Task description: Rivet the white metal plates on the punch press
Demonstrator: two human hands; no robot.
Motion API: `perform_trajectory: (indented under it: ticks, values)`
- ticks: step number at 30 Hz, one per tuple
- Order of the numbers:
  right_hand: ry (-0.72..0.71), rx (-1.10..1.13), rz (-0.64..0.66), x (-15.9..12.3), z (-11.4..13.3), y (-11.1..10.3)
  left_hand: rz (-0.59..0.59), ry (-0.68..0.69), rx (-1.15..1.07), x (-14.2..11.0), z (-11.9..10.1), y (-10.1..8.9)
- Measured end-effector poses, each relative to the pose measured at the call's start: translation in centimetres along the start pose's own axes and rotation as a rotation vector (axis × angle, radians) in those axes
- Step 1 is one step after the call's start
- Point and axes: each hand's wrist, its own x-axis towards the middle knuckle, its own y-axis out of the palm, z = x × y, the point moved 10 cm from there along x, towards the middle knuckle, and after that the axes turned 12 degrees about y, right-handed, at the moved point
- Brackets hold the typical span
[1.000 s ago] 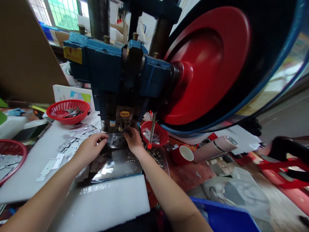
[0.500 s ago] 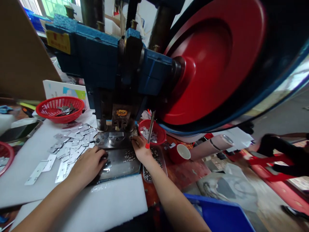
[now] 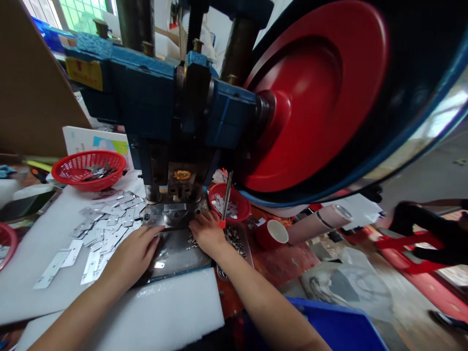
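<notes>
My left hand [image 3: 132, 254] rests at the left of a steel plate [image 3: 179, 253] in front of the press. Its thumb and forefinger come close together by the die block [image 3: 174, 214]; whatever is between them is too small to make out. My right hand [image 3: 209, 236] lies at the plate's right side, fingers bent down beside a scatter of tiny metal pieces [image 3: 191, 241]. Its fingertips are bunched close to the die, and their contents are hidden. Above both hands stands the blue press [image 3: 146, 87], its punch holder [image 3: 182, 174] raised over the die block.
Flat metal plates [image 3: 109, 224] lie piled on white foam to the left. Red baskets [image 3: 89, 183] [image 3: 241, 207] stand either side of the press. A tub of small metal parts [image 3: 237, 243], a red cup [image 3: 268, 236] and a pink flask [image 3: 318, 224] are at right. A large red flywheel [image 3: 310, 112] overhangs.
My right hand has moved left and slightly down, from the die's right edge over the tiny metal pieces. My left hand has shifted slightly, its fingers now straighter. The view has tilted a little.
</notes>
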Motion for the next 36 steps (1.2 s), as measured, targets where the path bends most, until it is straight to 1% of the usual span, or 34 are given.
perform_trajectory:
  ticks: [3, 6, 8, 10, 12, 16, 18, 22, 25, 29, 36]
  values:
    - [0.114, 0.147, -0.073, 1.0, -1.1, -1.0, -0.046, -0.022, -0.063, 0.1, 0.4, -0.8]
    - [0.208, 0.257, -0.139, 3.0, -1.5, -1.9, -0.074, -0.162, -0.137, 0.0, 1.8, -1.5]
    - [0.221, 0.249, -0.129, 4.5, -0.8, -2.0, -0.106, -0.237, -0.189, 0.0, 2.3, -2.0]
    - [0.216, 0.206, -0.099, 5.7, 0.2, -1.6, -0.141, -0.247, -0.229, 0.3, 2.2, -2.7]
    - [0.196, 0.166, -0.076, 6.2, 1.1, -1.3, -0.159, -0.253, -0.264, 0.7, 2.2, -3.2]
    - [0.067, 0.16, -0.052, 5.8, 2.5, -1.5, -0.141, -0.319, -0.347, 1.7, 3.1, -3.5]
    - [0.011, 0.149, -0.038, 5.2, 2.9, -1.9, -0.165, -0.318, -0.393, 2.6, 3.3, -3.7]
    - [-0.028, 0.133, -0.004, 4.3, 3.2, -2.4, -0.229, -0.32, -0.454, 4.5, 3.5, -3.5]
    - [-0.011, 0.233, -0.008, 3.8, 2.9, -2.4, -0.25, -0.308, -0.428, 5.7, 3.2, -3.1]
    - [0.08, 0.395, -0.065, 3.6, 1.5, -2.3, -0.264, -0.293, -0.376, 6.6, 2.6, -2.7]
    - [0.091, 0.361, -0.058, 3.6, 1.4, -2.1, -0.274, -0.251, -0.234, 7.3, 1.8, -2.7]
